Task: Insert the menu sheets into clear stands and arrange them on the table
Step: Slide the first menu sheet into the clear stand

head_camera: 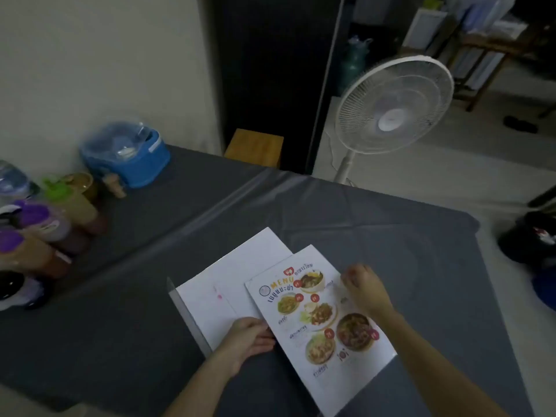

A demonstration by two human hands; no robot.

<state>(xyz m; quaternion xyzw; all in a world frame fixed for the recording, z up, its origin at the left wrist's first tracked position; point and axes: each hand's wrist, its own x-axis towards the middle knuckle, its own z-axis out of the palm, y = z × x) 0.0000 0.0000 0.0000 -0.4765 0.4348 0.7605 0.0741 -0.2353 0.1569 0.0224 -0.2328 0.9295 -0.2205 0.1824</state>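
Grey table (391, 224) holds a flat stand (192, 320); left hand (248, 338) fingers press its white sheet (240, 266) steady while right hand (365, 288) fingertips pinch the menu (323, 317) edge, seemingly to slide it in

The menu sheet (322, 314) hides the left hand (248, 338) fingertips; bottles (45, 233) blur.

The menu sheet (322, 320) reads "MENU" in orange capitals near its top edge, left of the right grip (365, 288); its Thai lines are too blurred to read.

Menu sheet (322, 320) atop clear stand (192, 320), right side.
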